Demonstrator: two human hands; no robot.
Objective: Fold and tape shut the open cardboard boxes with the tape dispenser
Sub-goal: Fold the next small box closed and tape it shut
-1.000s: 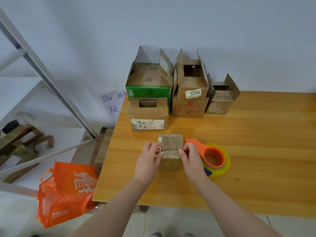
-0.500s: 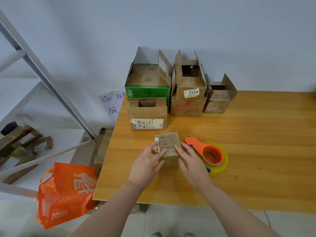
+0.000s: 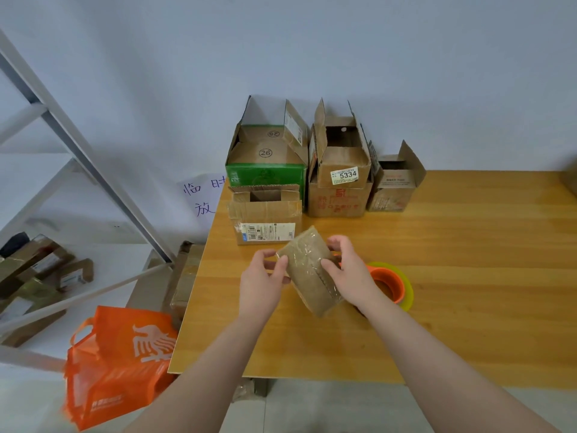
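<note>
Step in hand, by judgement: turning and checking the small brown cardboard box [image 3: 309, 270], held tilted above the yellow wooden table [image 3: 468, 276], just left of the orange plastic tape dispenser [image 3: 388, 282]. Pinched at the upper-left corner by the left hand [image 3: 260, 282]; clasped along the right edge by the curled right hand [image 3: 349, 273]. Matt, fibrous faces under glossy, wrinkled clear tape; rectangular, apparently sealed. Next, probably: set aside, then draw forward one of the open corrugated boxes [image 3: 338, 195] behind the dispenser, perhaps the nearest label-fronted box [image 3: 265, 220]. Fold flaps flat before taping.
</note>
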